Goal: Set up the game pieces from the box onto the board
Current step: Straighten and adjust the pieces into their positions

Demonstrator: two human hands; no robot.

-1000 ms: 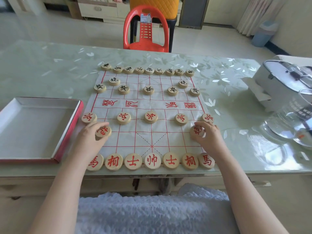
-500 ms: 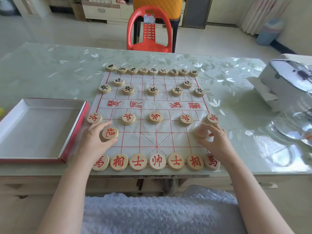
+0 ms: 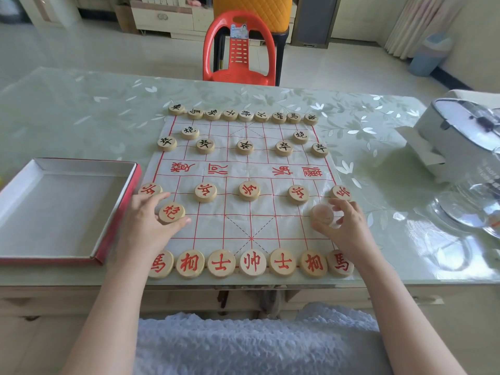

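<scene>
My left hand [image 3: 147,223] pinches the red cannon [image 3: 171,212] and my right hand [image 3: 345,226] a blurred disc [image 3: 322,213], both on the board [image 3: 250,212]; each should be centred squarely on its line crossing before release.

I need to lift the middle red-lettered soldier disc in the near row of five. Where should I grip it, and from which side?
Take the round wooden disc with the red character by its curved rim, thumb and finger on opposite edges, coming straight down from above. It lies flat on the white red-lined board, so only the rim offers purchase. Its neighbours sit well apart, leaving finger room all round.
</scene>
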